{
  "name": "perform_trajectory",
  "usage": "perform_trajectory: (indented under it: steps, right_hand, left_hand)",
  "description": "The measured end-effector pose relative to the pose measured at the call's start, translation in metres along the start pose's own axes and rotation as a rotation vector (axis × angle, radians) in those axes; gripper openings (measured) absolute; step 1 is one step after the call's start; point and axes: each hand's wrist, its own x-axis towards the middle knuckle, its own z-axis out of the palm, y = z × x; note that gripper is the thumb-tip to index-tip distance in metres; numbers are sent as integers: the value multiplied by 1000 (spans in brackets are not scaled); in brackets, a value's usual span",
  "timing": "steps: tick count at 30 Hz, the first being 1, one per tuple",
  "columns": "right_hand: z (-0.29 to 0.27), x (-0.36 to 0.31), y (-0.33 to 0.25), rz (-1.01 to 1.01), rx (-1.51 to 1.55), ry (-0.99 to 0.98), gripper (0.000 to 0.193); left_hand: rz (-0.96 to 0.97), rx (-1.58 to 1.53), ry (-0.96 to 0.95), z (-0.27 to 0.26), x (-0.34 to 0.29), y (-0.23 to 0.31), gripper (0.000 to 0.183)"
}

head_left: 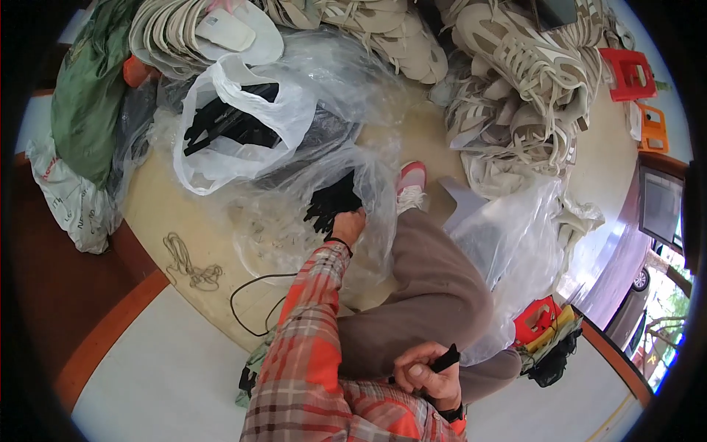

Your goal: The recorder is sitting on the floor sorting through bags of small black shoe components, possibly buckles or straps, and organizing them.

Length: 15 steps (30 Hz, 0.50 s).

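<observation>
My left hand [348,227] reaches forward to a bunch of black strips [333,200] in an open clear plastic bag [377,177]. Its fingers are curled at the edge of the bunch; their tips are partly hidden. Close to my lap, my right hand [428,379] is closed around a black strip [445,359], one end of which sticks up past the fingers. Beyond the clear bag, a white plastic bag [293,110] stands open with more black strips [234,124] inside.
Beige shoes [515,51] are piled at the far right, and stacked pale shoe pieces [169,37] lie at the far left. A tangled cord [190,269] rests on the floor at left. A red stool [630,74] and an orange stool [652,129] stand at right.
</observation>
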Motion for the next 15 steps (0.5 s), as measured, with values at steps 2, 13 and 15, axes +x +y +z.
perform_trajectory:
  steps: [2,13,15]
  right_hand:
    - [1,-1,-1,3,-6,20,21]
    - [14,-7,11,-242,-109,164,21]
    - [15,-13,13,-261,-51,185,20]
  left_hand:
    - [-16,-19,-22,-16,0,4,9]
    - [-44,-95,162,-46,3,-7,19]
    - [-84,-316,10,-63,-11,0,26]
